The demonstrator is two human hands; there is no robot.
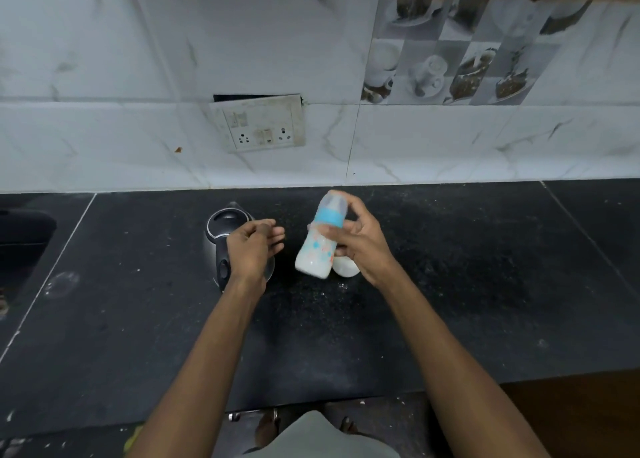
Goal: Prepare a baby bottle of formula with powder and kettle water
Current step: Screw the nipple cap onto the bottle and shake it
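My right hand grips a baby bottle that is lifted off the black counter and tilted, its top leaning right. The bottle is full of white liquid, has a patterned body, a blue collar and a clear cap. My left hand hovers over the steel kettle with fingers apart and nothing in it. The kettle has a black lid and handle and stands left of the bottle. Part of a white container shows on the counter behind the bottle and under my right hand.
The black stone counter carries scattered white specks. A sink edge lies at far left. A loose socket plate hangs on the white tiled wall behind. The counter's front edge runs near my body.
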